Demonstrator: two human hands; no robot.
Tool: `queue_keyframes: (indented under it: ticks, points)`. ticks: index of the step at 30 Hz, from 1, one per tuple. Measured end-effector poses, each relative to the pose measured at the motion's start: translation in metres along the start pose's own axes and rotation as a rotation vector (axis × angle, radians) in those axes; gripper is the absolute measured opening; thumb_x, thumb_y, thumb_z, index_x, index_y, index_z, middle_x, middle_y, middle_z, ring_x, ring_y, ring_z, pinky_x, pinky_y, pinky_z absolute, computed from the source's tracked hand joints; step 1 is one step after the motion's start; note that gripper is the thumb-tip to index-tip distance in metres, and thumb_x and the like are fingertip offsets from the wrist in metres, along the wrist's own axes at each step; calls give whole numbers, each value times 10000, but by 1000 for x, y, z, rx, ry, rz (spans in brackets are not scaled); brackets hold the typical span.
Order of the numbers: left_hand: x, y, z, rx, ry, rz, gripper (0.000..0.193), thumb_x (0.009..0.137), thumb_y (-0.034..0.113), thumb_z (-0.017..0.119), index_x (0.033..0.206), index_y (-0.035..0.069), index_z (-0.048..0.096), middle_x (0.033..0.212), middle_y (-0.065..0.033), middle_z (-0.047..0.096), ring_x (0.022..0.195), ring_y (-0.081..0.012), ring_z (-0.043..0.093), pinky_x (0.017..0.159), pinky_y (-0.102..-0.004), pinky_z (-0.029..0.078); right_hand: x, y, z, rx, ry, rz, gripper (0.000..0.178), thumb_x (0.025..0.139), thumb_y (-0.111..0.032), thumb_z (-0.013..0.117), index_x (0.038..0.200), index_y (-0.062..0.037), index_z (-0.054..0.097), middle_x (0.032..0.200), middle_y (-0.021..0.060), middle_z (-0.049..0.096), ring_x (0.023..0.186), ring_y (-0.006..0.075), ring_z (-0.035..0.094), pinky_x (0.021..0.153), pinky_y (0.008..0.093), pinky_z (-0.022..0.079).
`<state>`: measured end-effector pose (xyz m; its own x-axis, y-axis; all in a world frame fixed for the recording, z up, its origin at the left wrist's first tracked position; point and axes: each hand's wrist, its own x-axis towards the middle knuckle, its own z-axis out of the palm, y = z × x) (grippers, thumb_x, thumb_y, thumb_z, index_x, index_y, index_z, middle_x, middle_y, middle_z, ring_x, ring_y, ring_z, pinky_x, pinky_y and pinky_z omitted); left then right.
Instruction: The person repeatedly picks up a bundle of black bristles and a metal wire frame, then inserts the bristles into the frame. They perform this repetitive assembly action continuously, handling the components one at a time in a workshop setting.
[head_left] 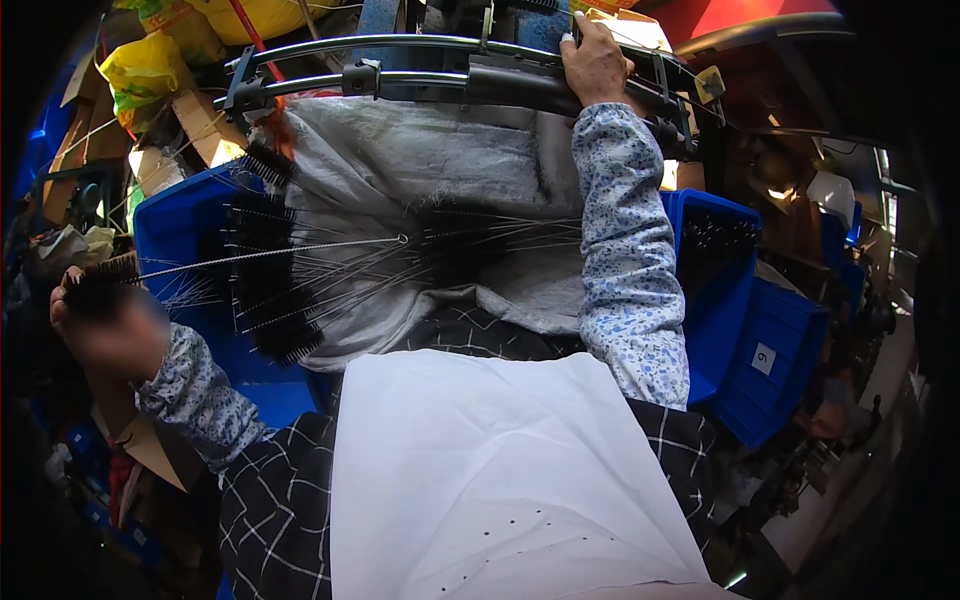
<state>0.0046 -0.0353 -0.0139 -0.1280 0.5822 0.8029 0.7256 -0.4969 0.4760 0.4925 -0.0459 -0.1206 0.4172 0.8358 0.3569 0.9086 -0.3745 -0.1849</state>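
Note:
Far out at the left, my left hand (112, 335), partly blurred, is closed around the black bristle end of a twisted-wire brush (270, 255). The brush's thin wire stem runs right across my lap and ends in a small loop. Beneath it, a bundle of similar black brushes (262, 275) lies on a grey cloth (430, 150) over my knees, their wire stems pointing right. My right hand (597, 62) reaches to the far side, its fingers curled over the dark sliding part of a machine with metal rails (415, 78). The underside of its grip is hidden.
A blue bin (165, 225) stands left of my lap. At the right, another blue bin (715, 290) holds black-bristled pieces, with a further blue crate (770, 365) beside it. Cardboard (205, 125) and a yellow bag (145, 80) crowd the far left. A white cloth (500, 470) covers my front.

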Motion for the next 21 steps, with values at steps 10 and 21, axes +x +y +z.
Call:
queue_keyframes:
  ticks: [10, 21]
  points:
    - [-9, 40, 64, -1158, -240, -673, 232, 839, 106, 424, 1016, -40, 461, 932, -93, 517, 876, -152, 516, 761, -258, 438, 49, 84, -10, -112, -340, -60, 287, 812, -361, 415, 1047, -236, 521, 979, 114, 555, 927, 274, 516, 777, 372, 392]
    - [-63, 111, 113, -1207, -812, -778, 196, 879, 169, 358, 964, 12, 438, 928, -70, 517, 836, -111, 525, 738, -227, 440, -72, -31, -108, 574, -548, -694, 273, 832, -193, 443, 1045, -27, 485, 842, 151, 560, 700, 280, 549, 658, 342, 429]
